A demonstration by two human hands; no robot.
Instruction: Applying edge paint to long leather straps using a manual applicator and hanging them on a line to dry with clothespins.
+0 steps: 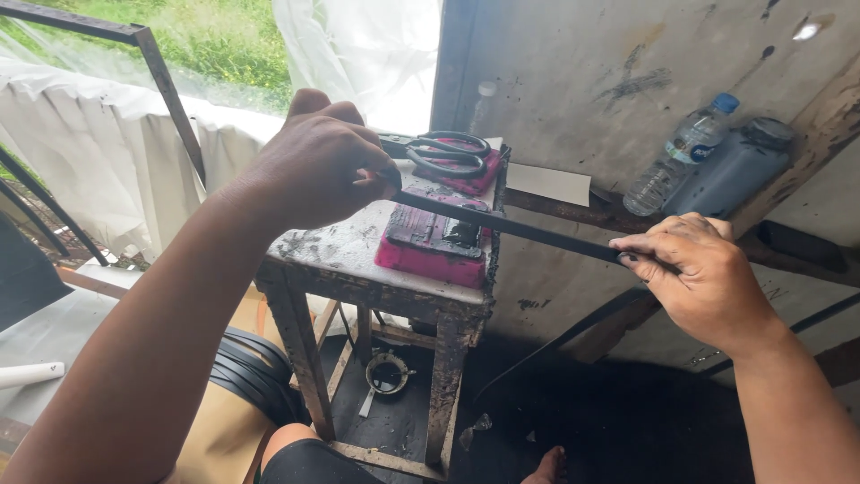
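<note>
Both hands (502, 206) stretch black strip (511, 229) over stained stand (358, 260).

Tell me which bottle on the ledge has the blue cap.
The clear plastic water bottle, leaning against the wall left of the grey opaque bottle, which has a dark lid. A third, white-capped bottle stands behind the scissors.

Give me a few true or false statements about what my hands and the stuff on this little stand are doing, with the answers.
1. Both hands grip one long black strip. True: the left hand and right hand each hold it.
2. The scissors are in the right hand. False: they lie on the stand.
3. The strip crosses above a pink block. True.
4. The clear water bottle lies on the floor. False: it leans against the wall, on a ledge.
5. The bottle cap is red. False: it is blue.
</note>
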